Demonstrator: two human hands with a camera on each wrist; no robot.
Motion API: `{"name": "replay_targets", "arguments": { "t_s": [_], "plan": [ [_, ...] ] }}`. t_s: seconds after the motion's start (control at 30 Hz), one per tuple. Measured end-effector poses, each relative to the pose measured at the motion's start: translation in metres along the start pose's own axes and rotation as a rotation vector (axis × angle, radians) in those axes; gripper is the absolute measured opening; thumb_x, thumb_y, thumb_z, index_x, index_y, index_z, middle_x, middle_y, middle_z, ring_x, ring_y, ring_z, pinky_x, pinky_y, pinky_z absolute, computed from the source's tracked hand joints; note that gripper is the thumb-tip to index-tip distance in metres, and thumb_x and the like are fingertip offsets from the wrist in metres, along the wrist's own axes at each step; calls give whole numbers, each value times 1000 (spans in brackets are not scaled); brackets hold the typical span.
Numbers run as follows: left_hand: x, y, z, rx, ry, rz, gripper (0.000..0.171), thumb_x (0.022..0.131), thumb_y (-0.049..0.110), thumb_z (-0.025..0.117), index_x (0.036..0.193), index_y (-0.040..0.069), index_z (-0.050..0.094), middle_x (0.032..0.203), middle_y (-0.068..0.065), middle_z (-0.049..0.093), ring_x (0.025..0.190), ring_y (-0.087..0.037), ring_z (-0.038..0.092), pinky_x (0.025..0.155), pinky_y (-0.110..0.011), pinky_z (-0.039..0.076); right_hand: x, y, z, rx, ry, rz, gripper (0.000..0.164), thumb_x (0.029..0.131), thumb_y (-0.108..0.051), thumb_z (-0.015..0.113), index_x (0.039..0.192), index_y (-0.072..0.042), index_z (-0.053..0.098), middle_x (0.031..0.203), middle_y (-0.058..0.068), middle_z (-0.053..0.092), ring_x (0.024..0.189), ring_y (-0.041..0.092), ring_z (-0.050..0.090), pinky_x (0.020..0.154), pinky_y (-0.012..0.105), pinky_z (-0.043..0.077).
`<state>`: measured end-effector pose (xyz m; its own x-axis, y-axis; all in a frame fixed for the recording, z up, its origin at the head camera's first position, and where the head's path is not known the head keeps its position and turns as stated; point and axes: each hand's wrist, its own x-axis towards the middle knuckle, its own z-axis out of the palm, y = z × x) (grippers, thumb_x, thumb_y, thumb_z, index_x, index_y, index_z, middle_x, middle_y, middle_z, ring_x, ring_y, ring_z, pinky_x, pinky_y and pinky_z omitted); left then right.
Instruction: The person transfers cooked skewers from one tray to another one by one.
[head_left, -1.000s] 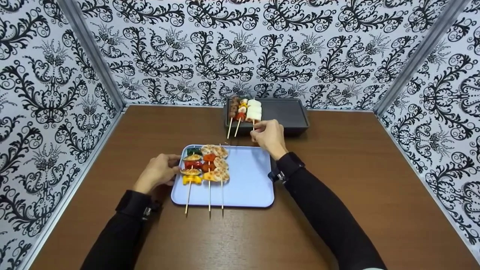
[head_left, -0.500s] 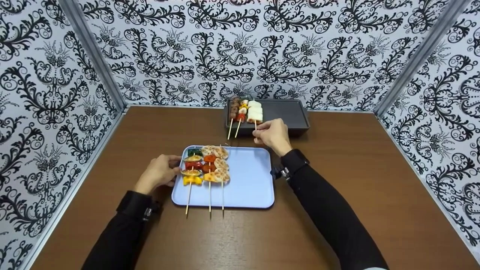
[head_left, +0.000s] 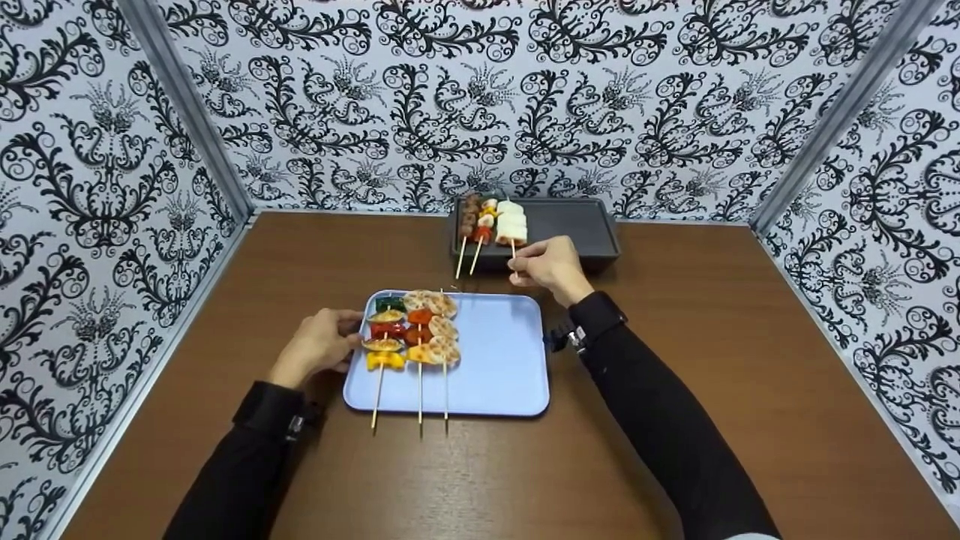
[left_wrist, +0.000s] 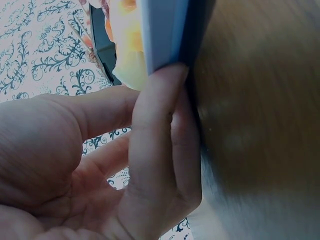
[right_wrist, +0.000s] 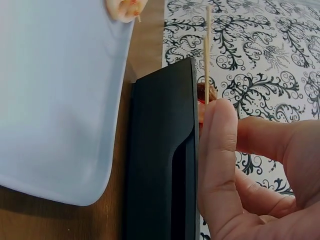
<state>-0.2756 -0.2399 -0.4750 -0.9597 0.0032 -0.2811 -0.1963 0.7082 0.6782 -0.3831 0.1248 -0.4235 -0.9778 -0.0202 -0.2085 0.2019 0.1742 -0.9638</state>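
Observation:
My right hand (head_left: 551,266) pinches the stick of a skewer of white pieces (head_left: 511,223) that lies on the black grill plate (head_left: 574,225). That stick's lower end is hidden by the fingers in the right wrist view. Nearer to me, a light blue tray (head_left: 499,360) bears three skewers on its left half: a vegetable skewer (head_left: 385,330), a red-and-orange skewer (head_left: 418,334) and a skewer of pale browned slices (head_left: 443,330). My left hand (head_left: 319,341) holds the tray's left rim, its bent fingers (left_wrist: 152,120) against the edge in the left wrist view.
Left of the white skewer, a brown meat skewer (head_left: 468,217) and a mixed skewer with red and yellow pieces (head_left: 484,223) lie on the grill, sticks over its front edge. The brown table (head_left: 712,337) is bounded by patterned walls (head_left: 480,112).
My right hand has shifted slightly right, with the white skewer's stick end following it. The left hand and the tray stay essentially in place.

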Motion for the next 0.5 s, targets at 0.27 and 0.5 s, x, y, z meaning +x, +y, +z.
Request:
{"name": "replay_targets", "arguments": {
  "t_s": [0.27, 0.5],
  "plan": [
    [-1, -2, -2, -8, 2, 26, 49, 102, 16, 61, 150, 10, 52, 142, -25, 62, 88, -25, 75, 63, -31, 66, 1, 1, -1, 18, -28, 15, 28, 87, 1, 76, 113, 9, 70, 111, 26, 73, 64, 13, 73, 69, 26, 66],
    [-4, -2, -2, -17, 13, 42, 47, 102, 16, 63, 148, 10, 54, 139, -24, 64, 92, -25, 74, 63, -31, 66, 0, 1, -2, 20, -51, -11, 29, 87, 3, 74, 114, 11, 69, 98, 16, 72, 65, 14, 73, 70, 26, 66]
  ]
}}
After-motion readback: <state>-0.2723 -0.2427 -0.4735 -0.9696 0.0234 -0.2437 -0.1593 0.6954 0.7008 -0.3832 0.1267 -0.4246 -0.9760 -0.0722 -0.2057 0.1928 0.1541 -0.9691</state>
